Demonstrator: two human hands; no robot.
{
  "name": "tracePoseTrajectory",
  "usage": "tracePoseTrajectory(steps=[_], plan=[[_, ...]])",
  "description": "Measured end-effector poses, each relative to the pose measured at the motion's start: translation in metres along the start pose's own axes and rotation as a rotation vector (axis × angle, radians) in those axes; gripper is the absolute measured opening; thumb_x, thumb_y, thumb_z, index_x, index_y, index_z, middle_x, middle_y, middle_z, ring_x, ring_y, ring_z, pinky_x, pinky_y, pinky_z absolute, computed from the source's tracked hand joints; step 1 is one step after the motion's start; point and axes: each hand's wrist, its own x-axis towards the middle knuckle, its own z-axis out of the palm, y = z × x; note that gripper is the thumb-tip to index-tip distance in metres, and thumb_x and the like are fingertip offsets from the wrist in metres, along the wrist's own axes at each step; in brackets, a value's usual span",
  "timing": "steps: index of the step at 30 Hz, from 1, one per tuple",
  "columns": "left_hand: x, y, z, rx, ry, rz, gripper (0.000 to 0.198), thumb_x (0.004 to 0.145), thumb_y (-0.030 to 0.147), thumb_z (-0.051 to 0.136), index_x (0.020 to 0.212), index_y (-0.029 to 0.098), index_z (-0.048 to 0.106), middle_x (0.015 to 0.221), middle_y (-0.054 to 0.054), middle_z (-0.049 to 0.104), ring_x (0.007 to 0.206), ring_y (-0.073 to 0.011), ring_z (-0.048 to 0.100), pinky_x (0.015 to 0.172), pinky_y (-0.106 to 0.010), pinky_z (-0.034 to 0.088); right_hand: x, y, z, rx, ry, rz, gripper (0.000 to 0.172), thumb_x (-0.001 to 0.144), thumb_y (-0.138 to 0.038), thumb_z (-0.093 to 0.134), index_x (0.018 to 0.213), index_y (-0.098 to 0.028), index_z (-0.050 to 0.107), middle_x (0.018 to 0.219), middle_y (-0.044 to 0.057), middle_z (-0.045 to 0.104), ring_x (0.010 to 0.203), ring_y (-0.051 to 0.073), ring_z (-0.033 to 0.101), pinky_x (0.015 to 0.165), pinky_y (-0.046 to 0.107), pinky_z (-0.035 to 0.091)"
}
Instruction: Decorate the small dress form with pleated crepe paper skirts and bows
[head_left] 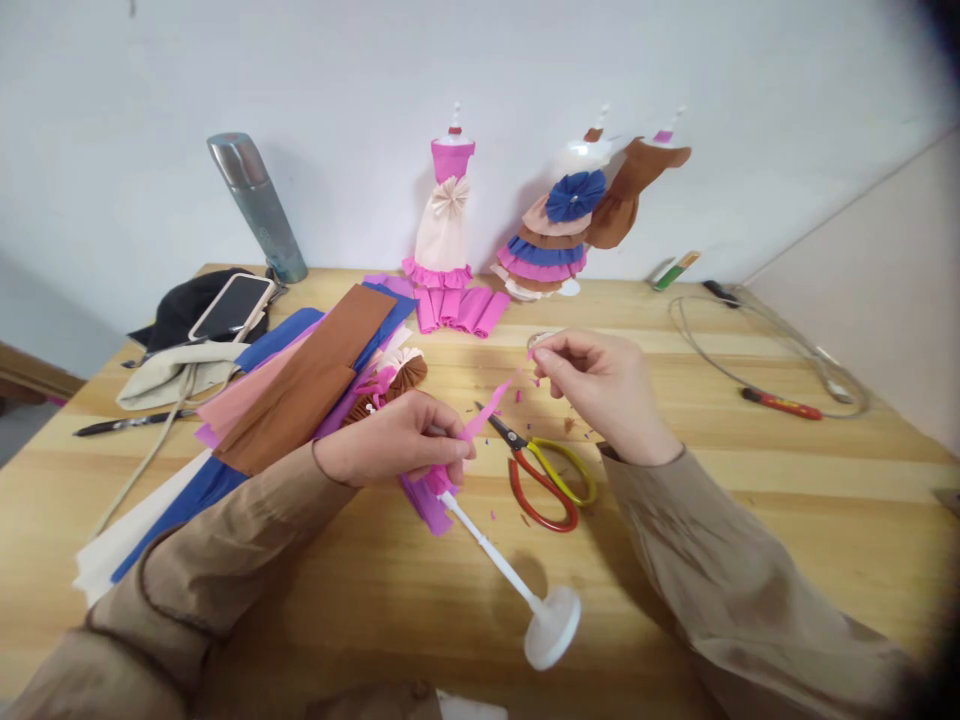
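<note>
My left hand (405, 440) is closed around a small dress-form mannequin, and a pink crepe paper strip (489, 408) sticks up from its fingers. The mannequin's white stand (495, 555) slants down toward me, its round base tilted. Most of its body is hidden behind the hand. To the right, my right hand (592, 380) pinches a tiny pink paper scrap (532, 352) between thumb and forefinger, apart from the strip. Scissors (547, 470) with one red and one yellow handle lie on the table between and below my hands.
Stacked crepe paper sheets (300, 385) cover the left, near a phone (232, 305), a pen (135, 422) and a steel flask (259, 205). Dressed mannequins (442, 220) stand along the wall. Pink paper rolls (461, 312) lie before them. A cable (787, 345) and red-handled tool (780, 403) are right.
</note>
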Motion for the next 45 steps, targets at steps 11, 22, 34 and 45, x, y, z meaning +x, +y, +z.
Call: tracePoseTrajectory(steps=[11, 22, 34, 45], plan=[[-0.018, 0.019, -0.026, 0.624, 0.613, 0.157, 0.019, 0.079, 0.021, 0.06, 0.064, 0.014, 0.068, 0.053, 0.003, 0.056, 0.052, -0.0085, 0.045, 0.049, -0.02, 0.033, 0.003, -0.003, -0.02, -0.019, -0.606, 0.108, 0.022, 0.078, -0.036, 0.065, 0.068, -0.016, 0.068, 0.053, -0.001, 0.061, 0.04, 0.008, 0.048, 0.037, 0.021, 0.035], [-0.009, 0.004, 0.003, 0.709, 0.595, 0.557, 0.018, 0.086, 0.018, 0.056, 0.083, 0.015, 0.074, 0.066, -0.002, 0.069, 0.06, -0.0109, 0.059, 0.061, -0.022, 0.045, -0.021, -0.024, 0.018, 0.435, -0.451, 0.094, 0.04, 0.082, -0.037, 0.066, 0.119, -0.02, 0.066, 0.083, 0.004, 0.069, 0.067, 0.014, 0.06, 0.058, 0.026, 0.047], [-0.005, -0.004, 0.001, 0.82, 0.735, 0.54, 0.017, 0.085, 0.019, 0.057, 0.084, 0.016, 0.074, 0.075, -0.005, 0.073, 0.067, -0.0133, 0.064, 0.065, -0.023, 0.047, -0.027, -0.025, 0.023, 0.513, -0.714, 0.281, 0.024, 0.072, -0.038, 0.076, 0.077, -0.016, 0.068, 0.066, 0.001, 0.066, 0.056, 0.01, 0.055, 0.052, 0.024, 0.039], [-0.009, 0.004, -0.007, 0.842, 0.717, 0.382, 0.021, 0.078, 0.012, 0.056, 0.088, 0.015, 0.074, 0.082, -0.006, 0.075, 0.073, -0.0153, 0.065, 0.069, -0.025, 0.049, -0.029, -0.032, 0.016, 0.516, -0.759, 0.198, 0.021, 0.075, -0.035, 0.072, 0.074, -0.016, 0.064, 0.062, -0.001, 0.065, 0.047, 0.006, 0.042, 0.045, 0.021, 0.031]])
